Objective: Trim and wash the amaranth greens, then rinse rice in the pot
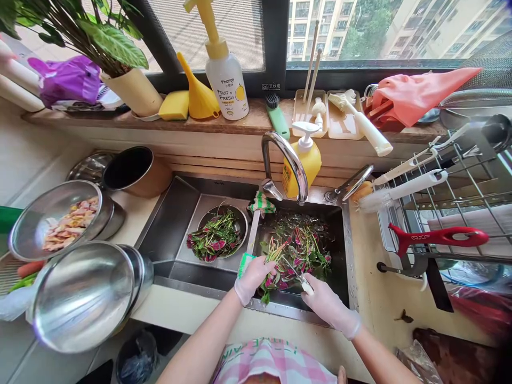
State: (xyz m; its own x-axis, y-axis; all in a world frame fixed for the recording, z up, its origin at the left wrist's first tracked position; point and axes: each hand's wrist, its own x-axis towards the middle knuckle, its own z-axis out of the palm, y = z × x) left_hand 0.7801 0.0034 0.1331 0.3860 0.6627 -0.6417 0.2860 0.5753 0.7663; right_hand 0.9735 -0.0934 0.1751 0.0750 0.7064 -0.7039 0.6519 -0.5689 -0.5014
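Note:
My left hand (258, 274), in a thin clear glove, is closed around the stems of a bunch of red-and-green amaranth (276, 249) over the right sink basin. My right hand (328, 304), gloved too, grips the white handle of a small knife (306, 285). Its thin metal blade points up and left, against or close to the stems; exact contact is hard to make out. Below both hands, more amaranth leaves (308, 240) lie in water in the basin. In the left basin stands a metal bowl (243, 221) heaped with the same greens.
A chrome faucet (286, 146) arches over the sink, with a yellow soap bottle (310, 160) behind it. Metal bowls (84, 298) crowd the left counter, one holding cut meat (72, 224). A wire dish rack (460, 186) with a red-handled peeler (440, 236) stands right.

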